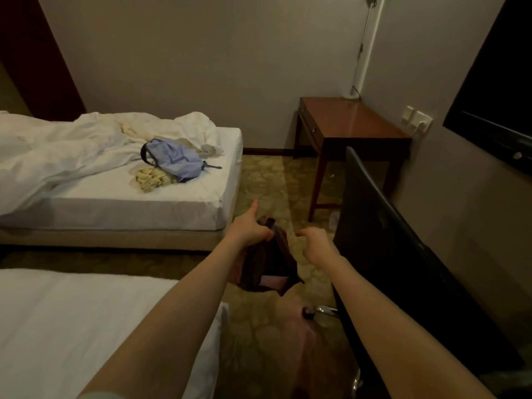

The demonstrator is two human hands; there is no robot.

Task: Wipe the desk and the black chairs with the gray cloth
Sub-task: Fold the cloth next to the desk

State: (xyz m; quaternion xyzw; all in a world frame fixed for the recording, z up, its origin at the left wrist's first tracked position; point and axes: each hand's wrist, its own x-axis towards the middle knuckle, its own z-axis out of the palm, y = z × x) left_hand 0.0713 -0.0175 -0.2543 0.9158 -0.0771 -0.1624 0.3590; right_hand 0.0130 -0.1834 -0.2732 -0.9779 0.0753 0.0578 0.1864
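Both forearms stretch forward over carpet. Left hand grips the gray cloth, thumb up; cloth hangs below it. Right hand curled, empty, just beside black chair. Desk stands in far corner.

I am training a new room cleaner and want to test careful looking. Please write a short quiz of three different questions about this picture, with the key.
1. True or false: the left hand grips the cloth.
2. Choose one: what lies on the far bed? A) a blue backpack B) a laptop C) a red pillow
3. Fill in: the right hand, which holds nothing, is close to the back of the black ____.

Key: 1 true; 2 A; 3 chair.
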